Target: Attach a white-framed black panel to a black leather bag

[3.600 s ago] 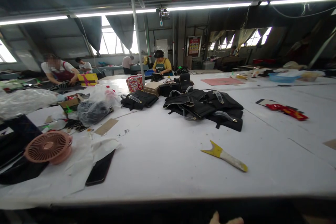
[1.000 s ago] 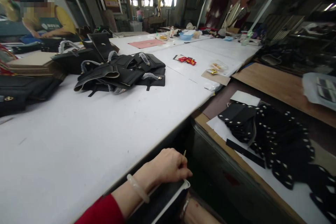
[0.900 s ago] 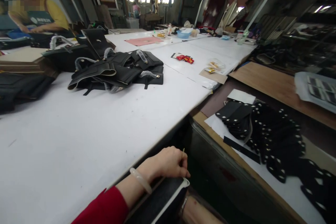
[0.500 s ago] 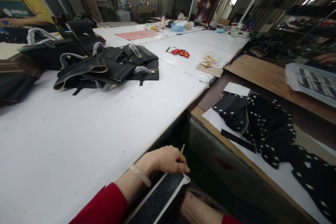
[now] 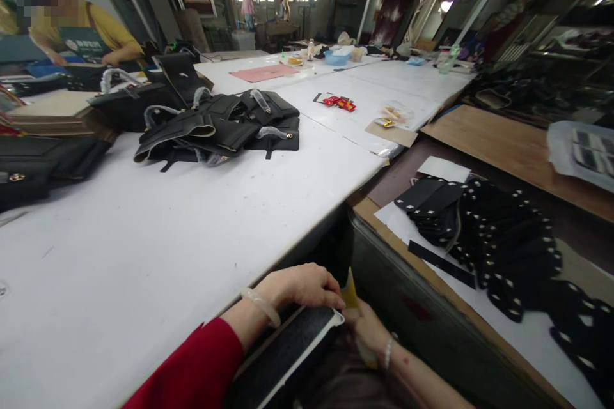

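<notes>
My left hand (image 5: 309, 286), with a pale bangle at its wrist, has its fingers bent over the far end of a black leather-like bag piece (image 5: 288, 345) with whitish edges. That piece lies in front of me, low beside the table edge. Just right of its end, my right hand (image 5: 368, 327) is closed around a flat yellow tool (image 5: 350, 294). The yellow shows above and below the hand; its exact kind is unclear. The fingertips of both hands are close together, and the underside of the black piece is hidden.
Black handbags (image 5: 211, 124) with wrapped handles lie piled on the white table (image 5: 201, 236). On the right, black studded pieces (image 5: 503, 230) overlap on a lower bench. A dark gap separates table and bench. A co-worker (image 5: 86, 32) stands at the far left.
My right hand has come up from below, bringing the yellow tool beside the end of the black piece. My left hand stays near that end. The view has shifted slightly left.
</notes>
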Motion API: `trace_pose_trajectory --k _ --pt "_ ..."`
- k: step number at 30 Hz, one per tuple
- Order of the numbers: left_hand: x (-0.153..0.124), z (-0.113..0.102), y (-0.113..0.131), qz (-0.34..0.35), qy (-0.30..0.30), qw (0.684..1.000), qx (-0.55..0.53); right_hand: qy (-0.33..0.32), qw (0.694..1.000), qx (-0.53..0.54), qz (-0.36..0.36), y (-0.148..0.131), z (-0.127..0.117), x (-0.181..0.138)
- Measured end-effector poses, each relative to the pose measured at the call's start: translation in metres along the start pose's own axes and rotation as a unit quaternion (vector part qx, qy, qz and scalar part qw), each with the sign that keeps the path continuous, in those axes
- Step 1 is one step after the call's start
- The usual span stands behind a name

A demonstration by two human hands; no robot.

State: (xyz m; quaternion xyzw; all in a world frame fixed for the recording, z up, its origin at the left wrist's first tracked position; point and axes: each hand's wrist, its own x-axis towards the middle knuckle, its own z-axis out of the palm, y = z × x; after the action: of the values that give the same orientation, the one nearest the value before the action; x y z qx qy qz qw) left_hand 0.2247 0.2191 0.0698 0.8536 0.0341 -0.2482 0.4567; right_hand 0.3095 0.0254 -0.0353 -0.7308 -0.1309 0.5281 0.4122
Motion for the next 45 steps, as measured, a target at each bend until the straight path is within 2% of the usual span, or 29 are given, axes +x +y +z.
trace_pose_trajectory --k 3,5,7,9,11,14,17,27,35,45 --pt "-0.001 0.004 -0.005 -0.001 0.009 1.0 -0.027 -0.016 0.999 -0.047 0.018 -0.006 -0.052 -0.026" --pt "-0.001 0.006 -0.009 0.0 0.02 0.999 -0.044 -0.074 0.994 -0.069 0.037 -0.018 -0.08 -0.05" --pt "-0.002 0.007 -0.011 0.002 0.03 0.998 -0.057 -0.144 0.985 -0.079 0.06 -0.036 -0.092 -0.072" --pt "-0.003 0.008 -0.012 0.005 0.036 0.997 -0.065 -0.203 0.972 -0.085 0.086 -0.054 -0.085 -0.087" --pt "-0.004 0.009 -0.012 0.008 0.043 0.997 -0.071 -0.223 0.963 -0.1 0.111 -0.068 -0.066 -0.093" --pt "-0.007 0.009 -0.012 0.016 0.058 0.994 -0.088 -0.196 0.967 -0.129 0.101 -0.079 -0.039 -0.091" --pt "-0.01 0.009 -0.012 0.022 0.073 0.991 -0.11 -0.178 0.972 -0.132 0.077 -0.08 -0.026 -0.084" --pt "-0.012 0.005 -0.009 0.058 0.075 0.983 -0.156 -0.167 0.976 -0.117 0.075 -0.073 -0.023 -0.075" --pt "-0.013 0.007 -0.014 0.062 0.083 0.985 -0.14 -0.157 0.97 -0.15 0.108 -0.083 -0.018 -0.077" --pt "-0.014 0.009 -0.016 0.056 0.084 0.988 -0.115 -0.165 0.968 -0.154 0.107 -0.087 -0.015 -0.077"
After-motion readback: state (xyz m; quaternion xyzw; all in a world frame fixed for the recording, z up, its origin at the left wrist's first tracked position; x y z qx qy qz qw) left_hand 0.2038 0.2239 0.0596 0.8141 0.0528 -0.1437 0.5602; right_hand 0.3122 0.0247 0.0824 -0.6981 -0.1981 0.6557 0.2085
